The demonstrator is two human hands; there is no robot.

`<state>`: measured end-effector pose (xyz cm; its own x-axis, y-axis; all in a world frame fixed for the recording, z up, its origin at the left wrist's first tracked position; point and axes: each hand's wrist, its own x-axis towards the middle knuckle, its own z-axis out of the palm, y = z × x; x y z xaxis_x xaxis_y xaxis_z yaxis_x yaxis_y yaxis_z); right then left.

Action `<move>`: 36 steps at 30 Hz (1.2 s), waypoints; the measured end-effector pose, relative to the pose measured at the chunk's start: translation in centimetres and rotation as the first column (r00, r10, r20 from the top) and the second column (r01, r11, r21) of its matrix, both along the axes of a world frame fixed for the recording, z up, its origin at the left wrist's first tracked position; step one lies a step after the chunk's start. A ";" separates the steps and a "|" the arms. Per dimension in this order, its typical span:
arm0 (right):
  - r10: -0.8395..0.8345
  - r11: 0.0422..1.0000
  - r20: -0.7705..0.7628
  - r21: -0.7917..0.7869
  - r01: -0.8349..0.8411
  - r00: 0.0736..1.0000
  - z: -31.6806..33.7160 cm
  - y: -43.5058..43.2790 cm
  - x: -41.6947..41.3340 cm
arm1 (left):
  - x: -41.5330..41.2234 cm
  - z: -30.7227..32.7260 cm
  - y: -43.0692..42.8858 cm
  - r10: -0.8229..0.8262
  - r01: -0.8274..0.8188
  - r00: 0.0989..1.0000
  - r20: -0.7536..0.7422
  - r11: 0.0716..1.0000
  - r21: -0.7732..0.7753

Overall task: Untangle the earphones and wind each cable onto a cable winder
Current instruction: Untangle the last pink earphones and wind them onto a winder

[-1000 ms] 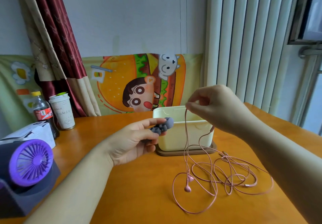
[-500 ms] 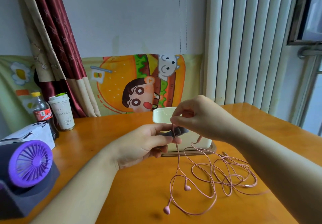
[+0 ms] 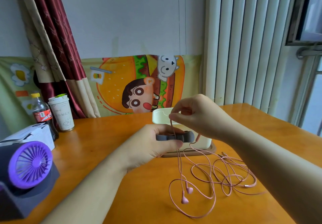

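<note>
My left hand [image 3: 149, 147] grips a dark grey bone-shaped cable winder [image 3: 187, 136], held level above the table. Just above it, my right hand [image 3: 196, 117] pinches the pink earphone cable [image 3: 179, 162], which runs down across the winder's narrow middle. Below, the two pink earbuds [image 3: 187, 195] hang close to the wooden table [image 3: 122, 197]. The rest of the cable lies in loose loops [image 3: 231, 175] on the table to the right.
A cream box [image 3: 160, 117] on a brown base stands right behind my hands. At the left are a purple desk fan [image 3: 29, 166], a white carton [image 3: 31, 135], a cola bottle [image 3: 42, 114] and a paper cup [image 3: 61, 114]. A curtain and a radiator back the table.
My right hand came down and left with the cable, bringing it across the winder. My left hand turned the winder level. The earbuds swung below the hands.
</note>
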<state>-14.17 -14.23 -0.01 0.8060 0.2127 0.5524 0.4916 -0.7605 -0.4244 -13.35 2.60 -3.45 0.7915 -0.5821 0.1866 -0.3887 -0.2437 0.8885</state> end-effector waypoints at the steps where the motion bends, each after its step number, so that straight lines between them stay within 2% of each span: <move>1: -0.014 1.000 0.011 0.015 0.014 1.000 0.0 -0.1 0.2 | 0.0 -0.1 0.0 0.003 -0.003 1.000 0.023 1.000 0.000; 5: -0.072 0.994 0.035 0.090 0.068 0.997 0.0 -0.7 1.0 | 0.3 -0.1 0.1 0.045 -0.044 0.998 0.047 0.999 -0.031; 15: -0.053 0.985 0.077 0.166 0.040 0.996 0.9 -0.4 1.4 | 0.2 0.3 0.1 0.019 -0.021 0.987 0.157 1.000 0.015; 22: -0.074 0.981 0.137 0.189 0.047 0.988 2.3 -0.4 2.6 | -1.0 -0.6 -0.9 -0.045 0.011 0.967 0.251 0.991 0.135; 28: -0.208 0.962 0.134 0.208 0.177 0.969 2.5 -1.4 5.4 | -0.8 -0.6 -0.8 -0.021 -0.036 0.952 0.307 0.984 0.176; 36: -0.336 0.905 0.093 0.307 0.294 0.937 2.6 -3.3 8.0 | -0.2 -0.8 -0.4 -0.052 -0.011 0.958 0.282 0.976 0.217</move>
